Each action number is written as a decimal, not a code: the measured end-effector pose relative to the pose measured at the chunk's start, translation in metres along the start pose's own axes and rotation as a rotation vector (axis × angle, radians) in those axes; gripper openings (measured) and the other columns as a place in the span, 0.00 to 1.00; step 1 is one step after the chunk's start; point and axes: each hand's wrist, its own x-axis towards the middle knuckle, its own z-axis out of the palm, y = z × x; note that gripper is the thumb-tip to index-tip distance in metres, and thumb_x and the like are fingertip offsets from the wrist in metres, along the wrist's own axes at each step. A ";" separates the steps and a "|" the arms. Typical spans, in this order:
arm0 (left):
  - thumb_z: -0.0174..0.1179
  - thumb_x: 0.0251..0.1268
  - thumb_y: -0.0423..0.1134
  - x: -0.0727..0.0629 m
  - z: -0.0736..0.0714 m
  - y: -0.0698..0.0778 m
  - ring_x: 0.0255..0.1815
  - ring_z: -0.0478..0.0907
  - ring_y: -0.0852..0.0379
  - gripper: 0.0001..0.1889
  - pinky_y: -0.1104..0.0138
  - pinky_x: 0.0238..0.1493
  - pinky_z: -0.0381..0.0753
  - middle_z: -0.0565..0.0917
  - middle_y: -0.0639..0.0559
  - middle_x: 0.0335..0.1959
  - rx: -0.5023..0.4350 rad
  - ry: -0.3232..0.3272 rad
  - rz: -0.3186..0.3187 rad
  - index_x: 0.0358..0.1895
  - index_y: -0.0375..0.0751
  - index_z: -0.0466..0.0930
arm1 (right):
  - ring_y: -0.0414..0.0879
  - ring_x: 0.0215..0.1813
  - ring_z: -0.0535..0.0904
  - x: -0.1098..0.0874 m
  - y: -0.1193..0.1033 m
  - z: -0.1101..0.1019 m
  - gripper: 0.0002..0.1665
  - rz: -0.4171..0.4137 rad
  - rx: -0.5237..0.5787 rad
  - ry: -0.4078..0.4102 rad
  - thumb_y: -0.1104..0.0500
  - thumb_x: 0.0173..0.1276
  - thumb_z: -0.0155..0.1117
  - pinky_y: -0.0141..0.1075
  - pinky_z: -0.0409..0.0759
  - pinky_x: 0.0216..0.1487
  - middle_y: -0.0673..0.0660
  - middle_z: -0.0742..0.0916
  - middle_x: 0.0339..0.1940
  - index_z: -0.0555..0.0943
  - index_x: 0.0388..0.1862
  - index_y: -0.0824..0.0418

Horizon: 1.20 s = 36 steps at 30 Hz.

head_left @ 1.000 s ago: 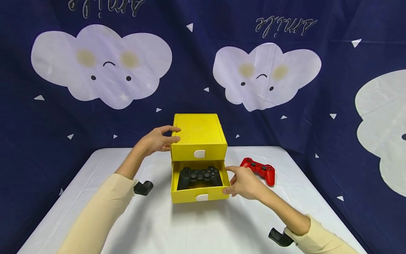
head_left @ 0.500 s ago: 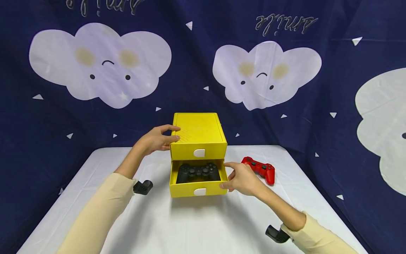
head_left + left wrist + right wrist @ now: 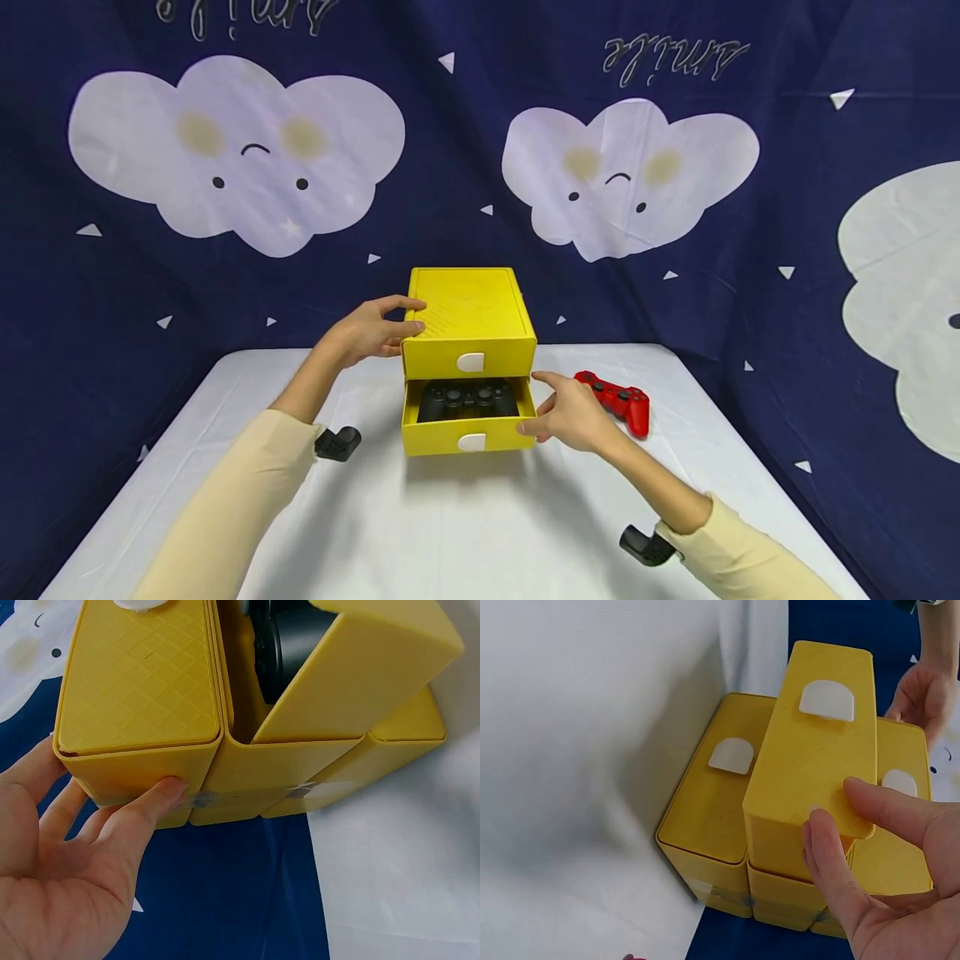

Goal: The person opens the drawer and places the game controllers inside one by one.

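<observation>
A yellow drawer box [image 3: 472, 304] with white tab handles stands on the table. Its middle drawer [image 3: 435, 437] sticks partly out, and a black game controller [image 3: 465, 400] lies inside. My right hand [image 3: 576, 414] pinches that drawer's front right corner, thumb on the front face and fingers along the side. My left hand [image 3: 366, 333] rests on the box's upper left edge, its fingers extended over the top and against the side. The left wrist view shows the bottom drawer [image 3: 412, 720] flush below the opened one.
Just behind my right hand lies a red game controller [image 3: 618, 400] on the white table [image 3: 450, 533]. A dark blue curtain [image 3: 450, 208] printed with clouds hangs close behind the box. Black wrist devices [image 3: 337, 444] hang at both sleeves.
My right hand has moved back with the middle drawer, which has slid further into the box and carried the black controller along. My left hand stays on the box.
</observation>
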 end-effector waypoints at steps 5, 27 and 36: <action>0.61 0.75 0.45 0.000 0.005 0.000 0.66 0.75 0.41 0.29 0.54 0.65 0.81 0.69 0.44 0.74 -0.020 -0.008 -0.002 0.75 0.55 0.67 | 0.46 0.26 0.87 0.004 0.003 -0.001 0.54 0.024 0.017 0.003 0.55 0.53 0.83 0.43 0.87 0.39 0.54 0.89 0.31 0.66 0.76 0.64; 0.60 0.75 0.45 -0.001 0.001 0.001 0.70 0.71 0.38 0.29 0.52 0.67 0.79 0.67 0.43 0.76 -0.011 -0.017 0.017 0.76 0.54 0.66 | 0.51 0.35 0.86 0.027 0.010 0.012 0.34 -0.051 0.052 0.252 0.54 0.51 0.84 0.39 0.86 0.36 0.61 0.89 0.40 0.79 0.54 0.63; 0.61 0.75 0.46 0.000 -0.001 0.001 0.68 0.73 0.40 0.28 0.54 0.65 0.80 0.67 0.45 0.75 -0.008 -0.010 0.007 0.75 0.55 0.67 | 0.50 0.43 0.84 0.038 0.012 0.019 0.30 -0.056 0.068 0.304 0.54 0.49 0.85 0.44 0.86 0.47 0.58 0.88 0.40 0.78 0.47 0.59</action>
